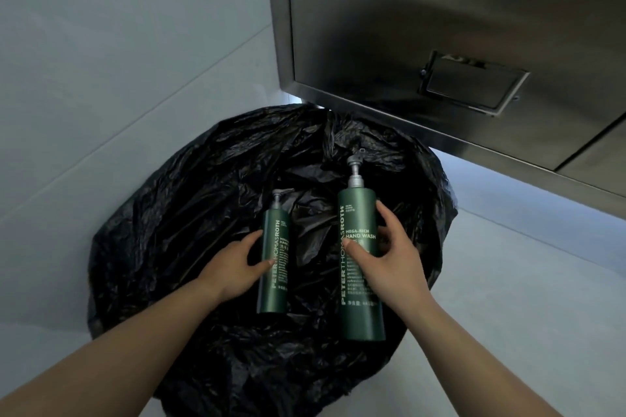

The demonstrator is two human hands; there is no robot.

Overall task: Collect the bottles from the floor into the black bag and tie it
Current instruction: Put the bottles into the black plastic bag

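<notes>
**Two bottles, both over the bag**

Pale wall (101,78) on the left. Left hand (233,267) grips the small bottle (276,257); the big bottle (360,264) is gripped by the right hand (393,257), both above the open black bag (169,213). A steel cabinet (440,27) overhangs the bag's far edge.

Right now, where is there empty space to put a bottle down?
Bare floor lies right of the black bag, below the steel cabinet. Inside the bag, plastic is free between the left bottle and the right bottle. Crowded where the left hand and right hand grip them.
</notes>
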